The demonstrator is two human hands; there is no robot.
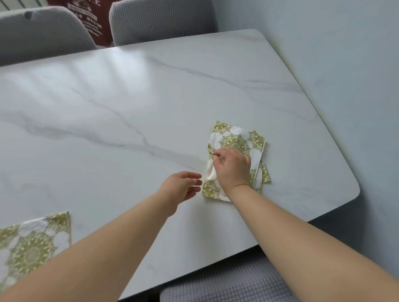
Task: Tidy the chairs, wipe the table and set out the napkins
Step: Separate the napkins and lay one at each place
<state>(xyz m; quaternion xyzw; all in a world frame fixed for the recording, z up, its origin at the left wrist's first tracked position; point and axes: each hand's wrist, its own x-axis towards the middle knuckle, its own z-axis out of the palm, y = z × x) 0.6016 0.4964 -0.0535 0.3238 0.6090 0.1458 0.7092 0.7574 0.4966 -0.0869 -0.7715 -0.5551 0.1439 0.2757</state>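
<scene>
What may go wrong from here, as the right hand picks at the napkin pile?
The right hand pinches the top layer of the napkin pile, whose lower sheets lie fanned out; a pull may lift several or drag them askew.
The left hand hovers open beside the pile and does not press on it, so the pile may slide on the smooth table.
</scene>
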